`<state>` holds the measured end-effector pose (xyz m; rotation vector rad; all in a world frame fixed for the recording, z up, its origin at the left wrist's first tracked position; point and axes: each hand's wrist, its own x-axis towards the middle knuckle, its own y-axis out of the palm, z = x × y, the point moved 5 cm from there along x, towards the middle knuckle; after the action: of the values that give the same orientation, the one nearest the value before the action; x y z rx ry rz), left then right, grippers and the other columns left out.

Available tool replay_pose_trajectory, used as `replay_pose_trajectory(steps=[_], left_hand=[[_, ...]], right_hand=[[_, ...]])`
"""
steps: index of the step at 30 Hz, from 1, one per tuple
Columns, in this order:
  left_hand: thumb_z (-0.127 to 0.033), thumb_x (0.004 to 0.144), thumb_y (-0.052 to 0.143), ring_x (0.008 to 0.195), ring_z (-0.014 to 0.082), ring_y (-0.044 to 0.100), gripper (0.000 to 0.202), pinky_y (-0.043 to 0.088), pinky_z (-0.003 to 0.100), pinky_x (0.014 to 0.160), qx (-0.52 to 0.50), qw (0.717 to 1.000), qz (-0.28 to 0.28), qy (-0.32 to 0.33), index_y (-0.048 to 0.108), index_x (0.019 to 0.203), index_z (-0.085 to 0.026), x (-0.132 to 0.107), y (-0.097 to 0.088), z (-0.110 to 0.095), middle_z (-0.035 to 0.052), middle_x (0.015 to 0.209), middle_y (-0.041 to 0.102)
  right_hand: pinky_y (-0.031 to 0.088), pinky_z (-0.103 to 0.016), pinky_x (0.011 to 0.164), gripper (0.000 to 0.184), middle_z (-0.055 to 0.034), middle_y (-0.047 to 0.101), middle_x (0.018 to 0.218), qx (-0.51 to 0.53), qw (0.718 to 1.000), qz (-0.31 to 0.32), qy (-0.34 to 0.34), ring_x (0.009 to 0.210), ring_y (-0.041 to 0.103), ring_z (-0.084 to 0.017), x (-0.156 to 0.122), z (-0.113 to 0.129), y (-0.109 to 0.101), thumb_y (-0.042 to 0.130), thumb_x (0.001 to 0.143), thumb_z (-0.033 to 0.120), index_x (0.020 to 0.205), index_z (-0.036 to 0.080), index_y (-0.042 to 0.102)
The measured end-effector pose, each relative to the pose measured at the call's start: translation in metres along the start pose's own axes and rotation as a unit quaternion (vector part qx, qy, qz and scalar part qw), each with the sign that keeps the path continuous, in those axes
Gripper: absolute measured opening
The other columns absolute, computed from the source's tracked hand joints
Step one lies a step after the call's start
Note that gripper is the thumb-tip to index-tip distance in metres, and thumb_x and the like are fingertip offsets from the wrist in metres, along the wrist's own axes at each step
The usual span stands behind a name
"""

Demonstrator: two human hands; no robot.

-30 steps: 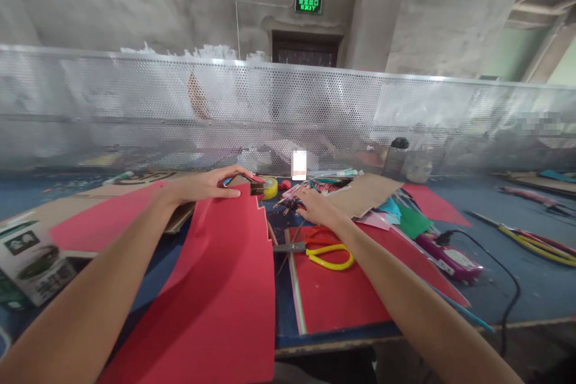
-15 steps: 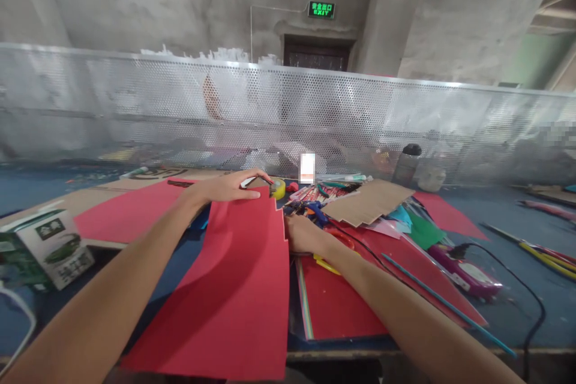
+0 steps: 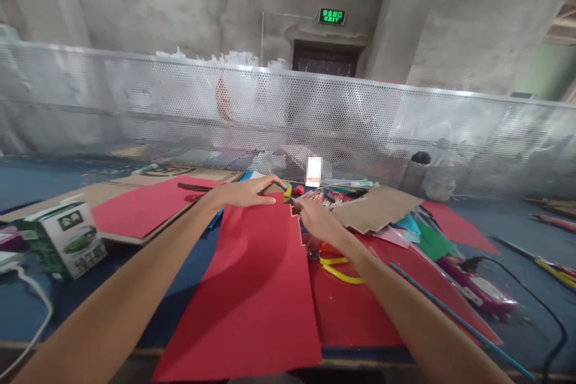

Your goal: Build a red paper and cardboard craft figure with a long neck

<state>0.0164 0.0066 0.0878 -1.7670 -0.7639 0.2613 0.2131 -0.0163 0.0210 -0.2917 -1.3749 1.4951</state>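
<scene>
A large red sheet (image 3: 261, 288) with a stepped right edge stands tilted in front of me. My left hand (image 3: 247, 191) grips its top edge, thumb on the near face and fingers behind. At the upper part of the stepped edge, my right hand (image 3: 317, 219) is closed. A dark bit shows at its fingertips, too small to make out. Below the right hand lie yellow-handled pliers (image 3: 339, 270) on a red stack of sheets (image 3: 355, 318). A yellow tape roll (image 3: 288, 191) sits just behind the sheet's top.
Left are a green-and-white carton (image 3: 67, 240) and another red sheet (image 3: 148, 210) on cardboard. Right are stepped brown cardboard (image 3: 378, 207), a blue stick (image 3: 459, 315), a purple power strip (image 3: 479, 291) with a black cable, and scissors (image 3: 540, 261). A perforated metal screen (image 3: 252, 102) borders the table behind.
My right hand has moved up along the stepped edge to near its top, uncovering the pliers. My left hand keeps its grip on the sheet. The view has shifted slightly left.
</scene>
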Motion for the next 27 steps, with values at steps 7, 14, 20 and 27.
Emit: replay_pose_trajectory(steps=[7,14,20,27], left_hand=[[-0.044,0.094,0.057,0.089,0.021,0.058,0.045,0.042,0.031,0.076,-0.029,0.997,-0.009,0.069,0.05,0.134,-0.024,0.006,0.01,-0.005,0.0083,0.122,0.061],[-0.044,0.094,0.057,0.091,0.0211,0.057,0.044,0.042,0.031,0.077,-0.023,0.998,-0.004,0.053,0.05,0.131,-0.021,0.009,0.014,-0.007,0.0103,0.125,0.059],[-0.045,0.094,0.056,0.095,0.0224,0.058,0.046,0.043,0.032,0.078,-0.026,0.998,-0.011,0.056,0.049,0.133,-0.022,0.009,0.015,-0.006,0.0092,0.119,0.062],[-0.045,0.095,0.056,0.102,0.0244,0.059,0.045,0.043,0.032,0.08,-0.029,0.998,-0.004,0.053,0.049,0.133,-0.022,0.009,0.014,-0.008,0.0102,0.127,0.061]], right_hand=[[0.051,-0.03,0.071,0.015,-0.0001,0.065,0.078,0.222,0.967,-0.113,0.053,0.074,0.063,-0.019,-0.001,-0.006,-0.029,0.061,0.087,0.036,0.093,0.022,0.061],[0.05,-0.03,0.073,0.019,0.001,0.062,0.078,0.275,0.954,-0.112,0.036,0.075,0.061,-0.018,0.006,-0.003,0.003,0.068,0.075,0.031,0.087,0.022,0.057],[0.051,-0.029,0.077,0.022,0.0006,0.062,0.086,0.328,0.936,-0.12,0.036,0.079,0.063,-0.018,0.01,-0.011,0.013,0.068,0.072,0.032,0.085,0.023,0.052],[0.051,-0.03,0.079,0.023,-0.0009,0.066,0.091,0.325,0.939,-0.108,0.032,0.079,0.063,-0.017,0.009,-0.009,0.014,0.067,0.072,0.032,0.086,0.022,0.053]])
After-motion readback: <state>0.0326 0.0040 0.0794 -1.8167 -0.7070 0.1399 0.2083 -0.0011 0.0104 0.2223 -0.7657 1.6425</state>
